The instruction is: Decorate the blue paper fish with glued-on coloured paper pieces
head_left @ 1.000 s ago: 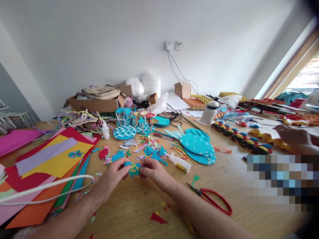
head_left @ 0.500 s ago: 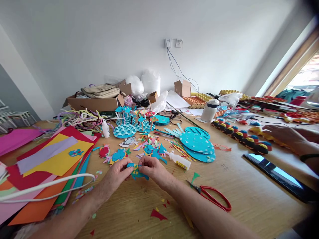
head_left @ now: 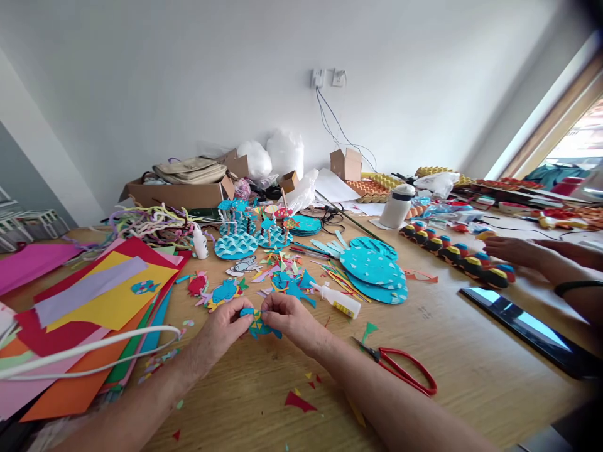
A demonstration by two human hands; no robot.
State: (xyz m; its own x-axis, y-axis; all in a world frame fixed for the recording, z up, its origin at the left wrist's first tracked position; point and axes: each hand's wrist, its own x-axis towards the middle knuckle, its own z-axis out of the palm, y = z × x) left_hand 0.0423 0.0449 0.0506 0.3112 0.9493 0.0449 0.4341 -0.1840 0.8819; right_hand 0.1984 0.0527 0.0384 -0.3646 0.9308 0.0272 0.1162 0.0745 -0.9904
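Observation:
Between my two hands is a blue paper fish (head_left: 259,323) with small yellow triangles on it, held just above the table. My left hand (head_left: 227,321) pinches its left end between thumb and fingers. On its upper right side, my right hand (head_left: 288,318) has its fingertips closed on the paper. Beyond the hands lie blue paper cutouts (head_left: 223,291) and a heap of coloured scraps. A white glue bottle (head_left: 340,302) lies on its side to the right of my right hand. Scissors with red handles (head_left: 409,370) rest beside my right forearm.
Coloured paper sheets (head_left: 122,295) are stacked at left, with a white cable (head_left: 94,342) over them. Painted blue discs (head_left: 372,267) lie right of centre. At far right, another person's hands (head_left: 532,254) are near a painted egg-carton strip (head_left: 456,257) and a tablet (head_left: 522,326).
The other person's hands have shifted left to the egg-carton strip, and the yellow piece under them is no longer seen there. My hands and the fish stay nearly still.

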